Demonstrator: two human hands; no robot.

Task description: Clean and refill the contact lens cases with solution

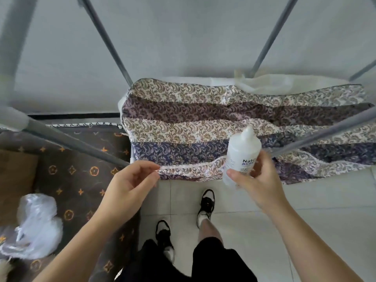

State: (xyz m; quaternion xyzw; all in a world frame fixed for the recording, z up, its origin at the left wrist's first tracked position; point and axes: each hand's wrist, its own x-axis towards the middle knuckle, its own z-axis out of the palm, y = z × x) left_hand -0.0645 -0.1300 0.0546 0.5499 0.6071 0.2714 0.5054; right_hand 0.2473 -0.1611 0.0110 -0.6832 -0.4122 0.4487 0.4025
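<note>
Right hand: the right hand point(256, 183) held the solution bottle point(242, 155) with the fingers curled around its lower body, the thumb in front near the base.
Left hand: the left hand point(130, 184) was free, fingers loosely bent and a little apart, holding nothing, just beside the edge of the patterned cloth point(203, 129).
Bottle position: it was in the air above the front edge of the cloth, tilted a little, with the closed nozzle end pointing away from the person.
How the bottle handles: my judgement is that it was light, smooth plastic with a soft wall, so a strong squeeze could push liquid out once the cap was off; slippery if wet.
Where to hold: I think the middle of the body is best, with the other hand taking the cap.
Lens cases: not visible anywhere in the view; I could not say where they were.
Hard to read: the label showed only some letters, the rest was covered by the fingers and blurred.
Cut off: the plastic bag point(36, 224) on the dark mat point(81, 180) hid its contents; the grey poles point(105, 37) ran out of the picture.
</note>
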